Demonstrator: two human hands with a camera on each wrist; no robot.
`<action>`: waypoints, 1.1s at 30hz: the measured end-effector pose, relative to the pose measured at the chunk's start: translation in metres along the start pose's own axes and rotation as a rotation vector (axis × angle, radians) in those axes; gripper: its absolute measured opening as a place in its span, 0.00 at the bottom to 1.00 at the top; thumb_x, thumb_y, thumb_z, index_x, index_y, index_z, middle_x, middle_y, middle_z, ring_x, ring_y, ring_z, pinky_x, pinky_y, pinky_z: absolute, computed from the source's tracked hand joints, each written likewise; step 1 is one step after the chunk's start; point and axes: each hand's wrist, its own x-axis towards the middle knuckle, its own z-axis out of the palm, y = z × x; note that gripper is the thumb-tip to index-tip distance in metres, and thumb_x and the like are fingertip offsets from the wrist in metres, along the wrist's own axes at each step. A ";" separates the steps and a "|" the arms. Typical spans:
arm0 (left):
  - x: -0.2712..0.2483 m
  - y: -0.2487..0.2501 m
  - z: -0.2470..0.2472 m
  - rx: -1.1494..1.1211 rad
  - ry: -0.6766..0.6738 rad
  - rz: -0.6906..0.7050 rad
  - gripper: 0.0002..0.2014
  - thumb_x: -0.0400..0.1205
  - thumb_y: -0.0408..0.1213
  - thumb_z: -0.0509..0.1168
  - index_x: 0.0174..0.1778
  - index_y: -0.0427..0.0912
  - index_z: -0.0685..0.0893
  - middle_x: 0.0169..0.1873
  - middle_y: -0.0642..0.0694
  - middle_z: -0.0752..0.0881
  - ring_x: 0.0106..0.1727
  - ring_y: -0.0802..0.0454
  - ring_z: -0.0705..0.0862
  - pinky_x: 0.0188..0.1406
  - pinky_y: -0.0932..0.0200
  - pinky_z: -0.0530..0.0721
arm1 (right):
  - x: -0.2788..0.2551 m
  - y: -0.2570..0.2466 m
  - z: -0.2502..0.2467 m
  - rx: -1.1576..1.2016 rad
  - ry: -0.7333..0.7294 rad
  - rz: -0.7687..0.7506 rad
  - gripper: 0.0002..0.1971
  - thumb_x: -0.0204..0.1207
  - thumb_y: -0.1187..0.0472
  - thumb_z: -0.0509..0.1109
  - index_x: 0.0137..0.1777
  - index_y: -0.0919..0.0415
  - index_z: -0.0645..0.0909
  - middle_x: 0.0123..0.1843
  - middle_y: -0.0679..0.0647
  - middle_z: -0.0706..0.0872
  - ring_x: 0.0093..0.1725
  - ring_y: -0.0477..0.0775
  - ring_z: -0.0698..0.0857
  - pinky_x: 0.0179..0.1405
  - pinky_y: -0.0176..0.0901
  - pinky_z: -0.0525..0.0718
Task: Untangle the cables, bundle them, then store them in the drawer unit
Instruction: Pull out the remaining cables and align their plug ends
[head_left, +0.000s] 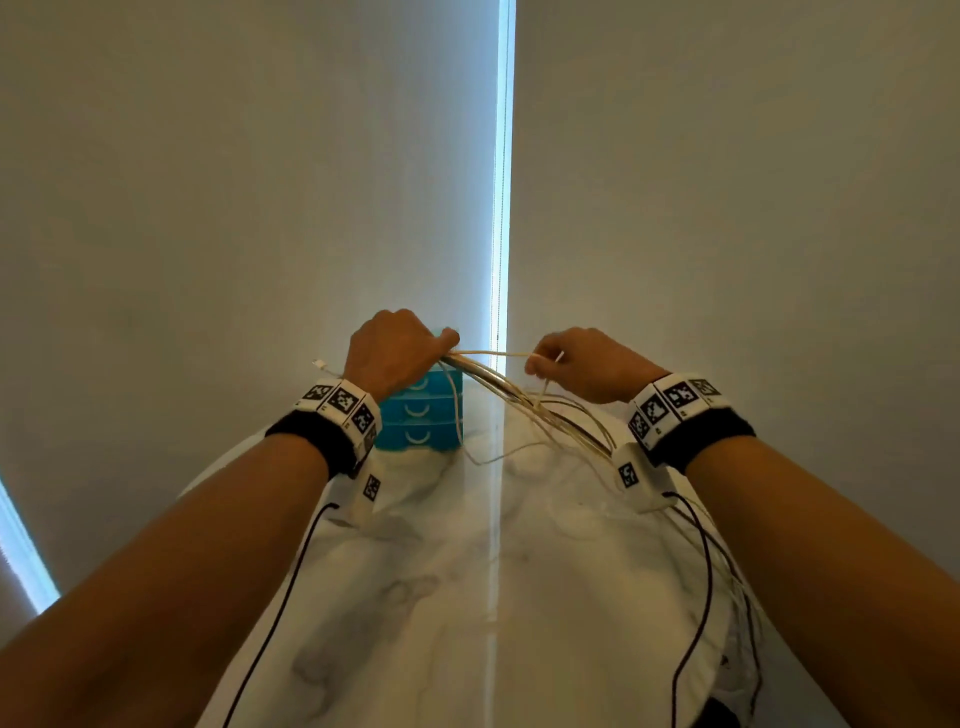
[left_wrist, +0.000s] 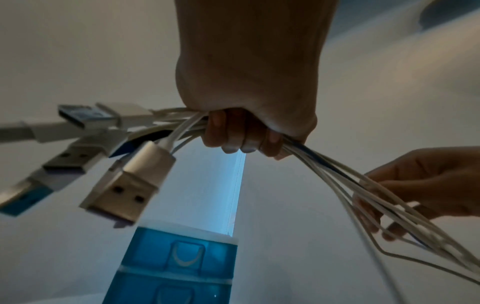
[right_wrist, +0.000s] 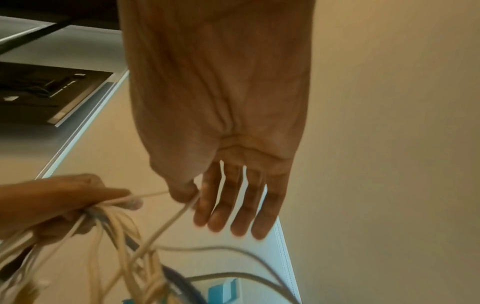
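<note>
My left hand (head_left: 397, 345) grips a bundle of white cables (head_left: 498, 387) in its fist, raised over the table. In the left wrist view the fingers (left_wrist: 241, 135) curl round the cables (left_wrist: 350, 181), and several USB plugs (left_wrist: 124, 183) stick out to the left. My right hand (head_left: 582, 364) pinches one thin white cable (right_wrist: 166, 224) between thumb and forefinger, the other fingers (right_wrist: 233, 205) straight. The cables trail down to the right, off the table. The blue drawer unit (head_left: 421, 410) stands behind the left hand, its three drawers closed.
The marble-patterned table (head_left: 467, 571) stretches below my arms. Black wrist-camera leads (head_left: 291, 582) hang from both wrists. Pale blinds (head_left: 260, 182) with a bright gap (head_left: 503, 182) stand close behind the drawer unit.
</note>
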 end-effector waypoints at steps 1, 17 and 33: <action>0.003 0.001 -0.005 0.004 0.015 -0.004 0.30 0.87 0.62 0.62 0.35 0.40 0.91 0.28 0.46 0.84 0.29 0.51 0.79 0.28 0.58 0.68 | 0.002 -0.001 -0.002 0.007 0.107 0.012 0.12 0.91 0.52 0.65 0.58 0.58 0.87 0.52 0.53 0.92 0.52 0.54 0.90 0.58 0.54 0.89; 0.026 -0.030 -0.062 0.013 0.137 -0.108 0.29 0.80 0.65 0.66 0.30 0.41 0.89 0.28 0.43 0.87 0.33 0.41 0.86 0.35 0.52 0.79 | -0.017 -0.033 -0.049 1.009 -0.414 0.090 0.09 0.86 0.63 0.71 0.48 0.61 0.91 0.37 0.60 0.75 0.37 0.57 0.86 0.71 0.66 0.87; -0.003 -0.068 -0.053 0.038 0.093 -0.280 0.27 0.82 0.61 0.67 0.31 0.39 0.84 0.31 0.41 0.86 0.32 0.43 0.83 0.36 0.53 0.77 | -0.010 -0.040 -0.074 0.139 0.090 0.052 0.09 0.82 0.53 0.78 0.53 0.58 0.94 0.34 0.46 0.88 0.37 0.53 0.87 0.41 0.47 0.85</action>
